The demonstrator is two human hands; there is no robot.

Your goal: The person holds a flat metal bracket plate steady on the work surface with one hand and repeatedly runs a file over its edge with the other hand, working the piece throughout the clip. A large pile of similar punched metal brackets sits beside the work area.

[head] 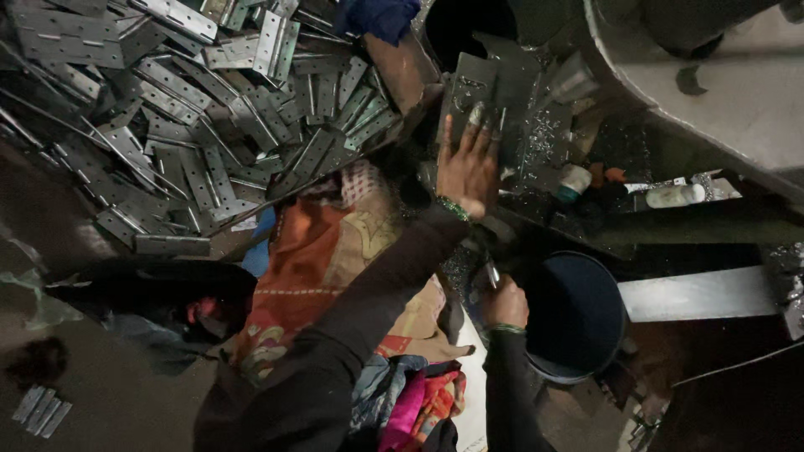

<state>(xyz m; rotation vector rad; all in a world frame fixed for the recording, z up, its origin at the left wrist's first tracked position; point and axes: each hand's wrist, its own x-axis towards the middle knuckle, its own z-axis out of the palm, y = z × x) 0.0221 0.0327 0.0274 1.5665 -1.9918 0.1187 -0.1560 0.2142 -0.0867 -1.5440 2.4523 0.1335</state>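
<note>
Left hand [466,167], fingers spread flat, pressed a dark metal plate [479,88] steady on the far machine bench [544,180]; right hand [503,303], fist closed around a small metal piece [492,274], waited near the blue bucket [578,318]; hinge heap [184,125] lay left.

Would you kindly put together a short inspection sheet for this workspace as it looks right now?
Surface: dark machine bed strewn with metal shavings.
Job's things: left hand lies flat on a dark metal plate; right hand grips a small metal piece, too dim to tell what kind.
Clutter: big heap of grey metal hinges; a few loose hinges on the floor; blue bucket; white bottle; blue cloth.
Hands: both bare, bangles at the wrists, dark sleeves.
Cables: a thin dark line at lower right, kind unclear.
Surroundings: pale machine housing; grey metal bar; colourful fabric on the lap.
</note>
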